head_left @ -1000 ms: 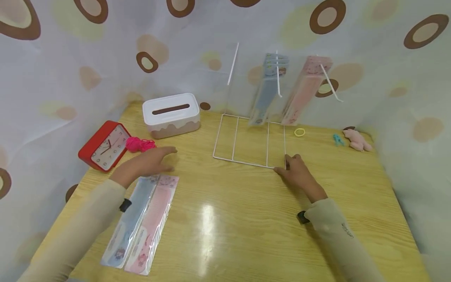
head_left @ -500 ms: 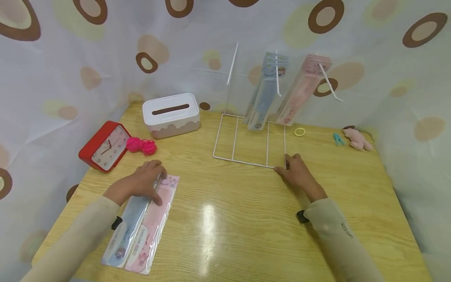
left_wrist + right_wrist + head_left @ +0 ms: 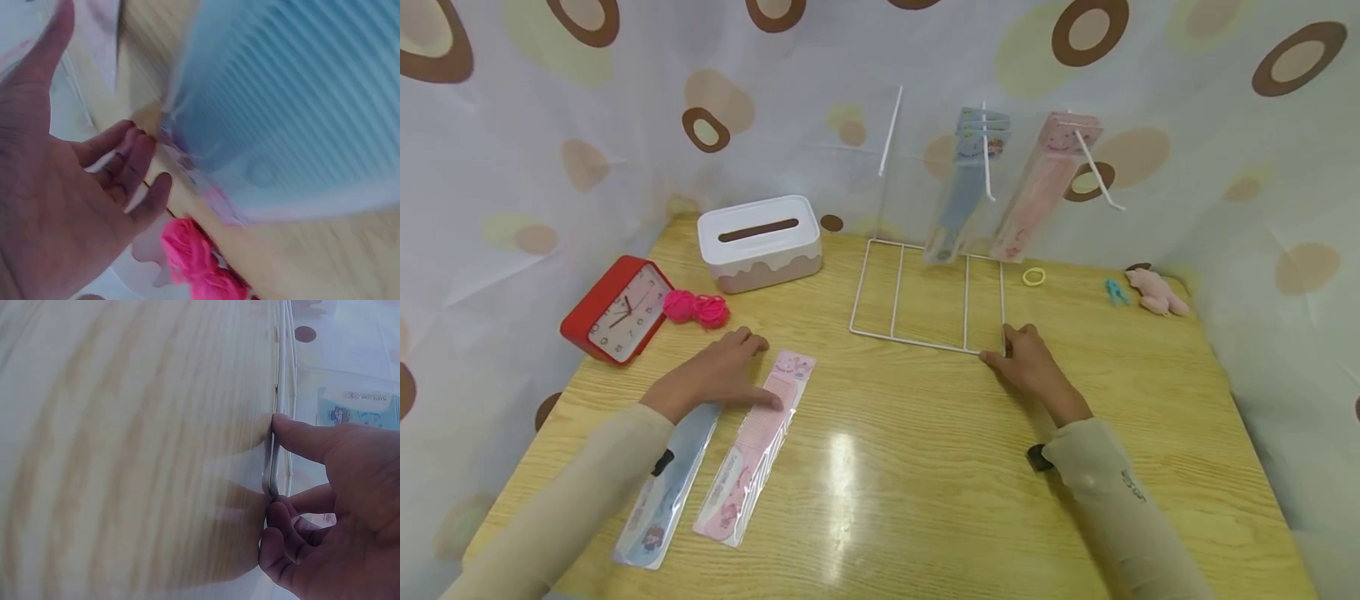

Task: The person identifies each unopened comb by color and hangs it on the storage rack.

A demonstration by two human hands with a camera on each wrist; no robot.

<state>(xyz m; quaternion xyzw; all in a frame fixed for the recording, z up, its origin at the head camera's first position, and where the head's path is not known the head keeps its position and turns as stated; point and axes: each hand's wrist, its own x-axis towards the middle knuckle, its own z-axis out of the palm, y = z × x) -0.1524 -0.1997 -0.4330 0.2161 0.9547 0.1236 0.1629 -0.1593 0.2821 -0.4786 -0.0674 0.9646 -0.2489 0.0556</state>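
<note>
My left hand [image 3: 718, 375] hovers over two packaged combs at the left of the table. Its fingers are loosely spread. The thumb lies at the pink comb pack [image 3: 756, 442]; whether it presses on it is hard to tell. Partly beneath the hand and wrist is the blue comb pack [image 3: 673, 492], large in the left wrist view [image 3: 294, 112]. My right hand [image 3: 1033, 367] pinches the front right corner of a white wire display rack [image 3: 917, 342], thumb and fingertips on the wire. Blue comb packs [image 3: 962, 192] and pink comb packs [image 3: 1041, 192] hang from two hooks.
The rack's left hook [image 3: 891, 133] bears nothing. A red clock [image 3: 617, 312], pink yarn [image 3: 696, 308] and a tissue box [image 3: 760, 250] stand at left. A yellow ring [image 3: 1033, 277], blue clip [image 3: 1117, 292] and pink plush toy [image 3: 1157, 292] lie at right.
My left hand came back from beyond the combs onto them, then shifted right. The pink comb pack slid right and away from the blue one. The hanging packs swung; my right hand stayed put.
</note>
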